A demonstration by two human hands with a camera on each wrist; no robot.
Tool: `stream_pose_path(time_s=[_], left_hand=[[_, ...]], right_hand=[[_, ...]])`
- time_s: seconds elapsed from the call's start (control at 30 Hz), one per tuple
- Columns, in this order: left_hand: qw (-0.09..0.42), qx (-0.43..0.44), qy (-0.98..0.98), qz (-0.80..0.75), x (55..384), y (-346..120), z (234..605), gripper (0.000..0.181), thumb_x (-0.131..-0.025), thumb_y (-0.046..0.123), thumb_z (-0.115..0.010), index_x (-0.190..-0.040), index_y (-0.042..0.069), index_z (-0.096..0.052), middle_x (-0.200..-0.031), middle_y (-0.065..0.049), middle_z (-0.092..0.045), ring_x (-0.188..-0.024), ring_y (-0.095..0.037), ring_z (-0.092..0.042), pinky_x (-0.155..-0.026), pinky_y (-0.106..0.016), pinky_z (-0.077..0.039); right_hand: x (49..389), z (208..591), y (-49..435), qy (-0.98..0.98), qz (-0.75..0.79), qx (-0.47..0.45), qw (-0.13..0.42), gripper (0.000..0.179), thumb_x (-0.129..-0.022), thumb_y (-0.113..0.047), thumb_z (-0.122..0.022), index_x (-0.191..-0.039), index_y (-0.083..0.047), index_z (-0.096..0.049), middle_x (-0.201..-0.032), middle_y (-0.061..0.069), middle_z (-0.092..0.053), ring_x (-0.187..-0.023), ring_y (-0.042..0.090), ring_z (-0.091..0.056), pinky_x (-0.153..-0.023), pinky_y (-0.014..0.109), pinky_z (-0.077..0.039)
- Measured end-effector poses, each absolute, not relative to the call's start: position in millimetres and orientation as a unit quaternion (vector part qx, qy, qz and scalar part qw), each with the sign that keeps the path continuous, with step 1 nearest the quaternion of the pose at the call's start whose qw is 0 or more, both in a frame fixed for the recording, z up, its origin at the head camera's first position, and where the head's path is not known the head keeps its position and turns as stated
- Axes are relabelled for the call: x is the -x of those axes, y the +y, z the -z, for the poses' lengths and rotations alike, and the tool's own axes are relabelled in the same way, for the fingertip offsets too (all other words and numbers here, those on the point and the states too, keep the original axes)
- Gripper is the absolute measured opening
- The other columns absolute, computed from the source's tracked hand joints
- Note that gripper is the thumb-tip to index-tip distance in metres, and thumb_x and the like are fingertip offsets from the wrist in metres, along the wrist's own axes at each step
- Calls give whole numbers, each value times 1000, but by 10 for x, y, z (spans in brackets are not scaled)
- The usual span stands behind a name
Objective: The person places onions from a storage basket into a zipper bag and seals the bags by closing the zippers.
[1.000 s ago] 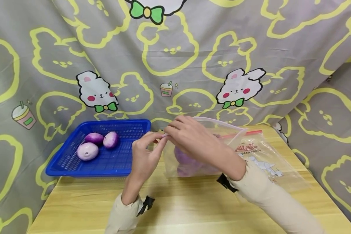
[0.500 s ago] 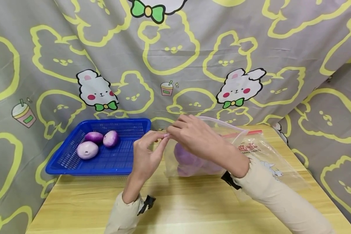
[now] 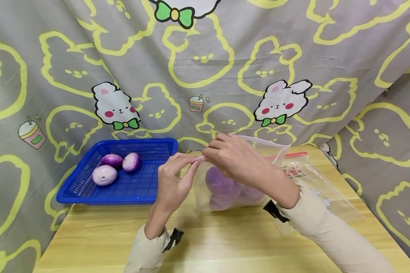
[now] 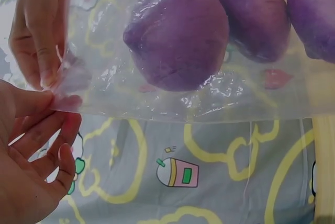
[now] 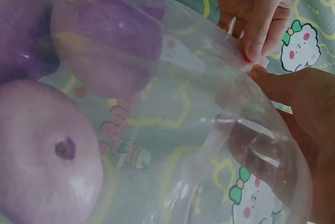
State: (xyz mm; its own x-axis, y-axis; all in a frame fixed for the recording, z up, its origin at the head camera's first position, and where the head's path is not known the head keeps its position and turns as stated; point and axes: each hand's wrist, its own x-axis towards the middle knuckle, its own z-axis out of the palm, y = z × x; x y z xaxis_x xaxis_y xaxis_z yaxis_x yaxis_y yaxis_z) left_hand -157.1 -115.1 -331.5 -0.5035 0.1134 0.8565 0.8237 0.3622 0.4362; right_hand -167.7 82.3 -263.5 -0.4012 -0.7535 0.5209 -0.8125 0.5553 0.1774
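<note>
A: Where was the zip bag?
B: Right of the blue basket; left hand and right hand grips both pinched its rim.
A: The hazard?
B: A hard tug might have tipped it, spilling red onions.

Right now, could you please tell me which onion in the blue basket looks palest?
The front onion, mostly whitish; the two behind it show more purple.
</note>
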Motion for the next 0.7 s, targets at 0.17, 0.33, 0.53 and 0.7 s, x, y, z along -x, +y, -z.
stream_pose_path(time_s=[0.17,0.33,0.53,0.7], left_hand=[[386,310,-730,471,1575,-1169,3312,8,-86,0,-75,-92,2,-79,-87,-6,-76,-81,-20,-69,-77,-25,-49],[391,308,-729,469,1584,-1202,3311,8,-86,0,-75,-92,3,-79,-87,-7,-76,-78,-20,-68,-74,-25,-48],[396,305,-728,468,1601,-1215,3324,6,-86,1,-75,-91,2,-79,-85,-7,-75,-77,-20,-67,-71,-25,-46],[399,301,-730,465,1609,-1223,3325,6,-85,1,-76,-90,2,-79,-83,-7,-75,-76,-20,-67,-71,-25,-46]], right_hand=[[1710,2661,896,-838,-61,-462,284,8,-96,-16,-66,-93,-11,-72,-88,0,-68,-84,22,-57,-73,33,-48],[1741,2680,925,-832,-67,-467,291,8,-96,-14,-67,-92,-10,-72,-86,1,-67,-82,23,-57,-73,34,-48],[1748,2695,956,-834,-68,-463,292,6,-95,-13,-68,-93,-8,-72,-86,1,-67,-83,23,-57,-74,34,-49],[1758,2704,994,-838,-68,-458,289,7,-95,-14,-68,-93,-8,-72,-88,2,-69,-86,23,-59,-80,36,-50]])
